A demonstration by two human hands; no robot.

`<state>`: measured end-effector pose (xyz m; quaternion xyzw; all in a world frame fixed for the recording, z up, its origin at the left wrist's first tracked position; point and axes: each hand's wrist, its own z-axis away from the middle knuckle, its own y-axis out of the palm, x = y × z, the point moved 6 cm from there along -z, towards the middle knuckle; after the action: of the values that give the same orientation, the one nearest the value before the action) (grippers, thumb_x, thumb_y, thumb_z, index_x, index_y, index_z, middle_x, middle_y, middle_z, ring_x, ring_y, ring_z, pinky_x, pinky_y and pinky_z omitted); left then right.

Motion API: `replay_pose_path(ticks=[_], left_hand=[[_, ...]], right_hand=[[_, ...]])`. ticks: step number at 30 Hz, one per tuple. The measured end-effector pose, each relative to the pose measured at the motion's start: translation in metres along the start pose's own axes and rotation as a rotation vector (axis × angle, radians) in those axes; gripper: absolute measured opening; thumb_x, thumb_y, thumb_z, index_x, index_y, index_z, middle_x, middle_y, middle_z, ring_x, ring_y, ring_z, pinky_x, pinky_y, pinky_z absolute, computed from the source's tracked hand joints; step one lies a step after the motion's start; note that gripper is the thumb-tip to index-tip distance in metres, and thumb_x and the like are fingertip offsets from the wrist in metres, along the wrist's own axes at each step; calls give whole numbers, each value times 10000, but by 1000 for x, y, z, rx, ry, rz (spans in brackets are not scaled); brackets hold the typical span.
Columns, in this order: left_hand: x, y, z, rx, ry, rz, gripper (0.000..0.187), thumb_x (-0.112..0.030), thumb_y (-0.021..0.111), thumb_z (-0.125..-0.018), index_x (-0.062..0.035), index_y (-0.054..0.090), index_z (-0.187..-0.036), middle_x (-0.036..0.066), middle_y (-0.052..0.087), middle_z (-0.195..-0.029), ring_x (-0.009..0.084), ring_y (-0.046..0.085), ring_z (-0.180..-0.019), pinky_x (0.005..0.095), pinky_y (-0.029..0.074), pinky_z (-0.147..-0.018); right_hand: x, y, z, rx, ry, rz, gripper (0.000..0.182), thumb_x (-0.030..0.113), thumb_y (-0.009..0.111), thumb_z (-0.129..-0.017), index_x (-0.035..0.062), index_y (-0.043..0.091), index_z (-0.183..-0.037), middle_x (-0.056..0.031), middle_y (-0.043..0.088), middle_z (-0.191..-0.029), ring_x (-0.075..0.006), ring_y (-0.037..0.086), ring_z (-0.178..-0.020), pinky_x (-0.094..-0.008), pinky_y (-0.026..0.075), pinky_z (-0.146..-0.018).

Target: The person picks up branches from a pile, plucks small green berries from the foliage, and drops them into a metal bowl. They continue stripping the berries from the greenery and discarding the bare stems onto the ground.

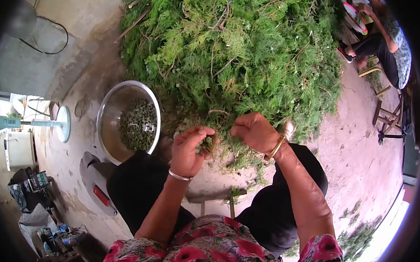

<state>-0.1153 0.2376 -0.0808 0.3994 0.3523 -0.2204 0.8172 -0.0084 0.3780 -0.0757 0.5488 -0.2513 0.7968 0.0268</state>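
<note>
In the head view my left hand (188,150) is closed around a small green sprig (208,144), which shows partly between the thumb and fingers. My right hand (257,132) is to its right, thumb and fingers pinched together; whatever they may hold is too small or hidden to make out. The two hands are apart. Just beyond them rises a large heap of green conifer branches (244,50) with scale-like leaves and some pale cones. Left of my left hand, a metal basin (107,120) contains many small grey-green cones (138,122).
A pedestal fan (63,123) lies in view at the left, with bags and tools (34,185) below it. A red object (101,195) lies near my left leg. At the far right another person (389,43) sits holding a round tray (355,18), near a wooden stool (388,116).
</note>
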Motion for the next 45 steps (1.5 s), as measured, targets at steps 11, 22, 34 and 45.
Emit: replay_pose_path(ticks=[11,22,34,45], left_hand=[[-89,-172,0,-620,135,-596,293,-198,673,-777,7,626,-981,140,639,-903,203,627,-740,314,514,-586],[30,-217,-87,-320,-206,-1357,640,-362,722,-690,50,566,-1153,254,627,-1058,376,609,-999,420,477,-857],[215,-270,-148,-302,-138,-1648,898,-443,717,-706,-43,323,-1407,354,195,-1431,470,255,-1324,479,272,-1078],[383,-62,3,266,-383,-1390,283,-157,565,-833,-42,500,-1083,250,531,-952,376,593,-861,460,501,-719]], right_hand=[[-5,-18,-3,-253,-36,-62,132,76,646,-781,-27,593,-719,-143,575,-600,-205,565,-521,-333,454,-521],[22,-34,10,-316,58,25,60,23,607,-786,-28,585,-762,-168,561,-618,-278,566,-530,-352,435,-518],[18,-57,26,-518,284,55,100,-35,585,-790,-32,639,-875,-29,605,-643,-55,528,-544,-184,409,-501],[13,-60,40,-612,447,-38,118,30,636,-793,-37,634,-890,-32,604,-644,-63,538,-548,-175,402,-494]])
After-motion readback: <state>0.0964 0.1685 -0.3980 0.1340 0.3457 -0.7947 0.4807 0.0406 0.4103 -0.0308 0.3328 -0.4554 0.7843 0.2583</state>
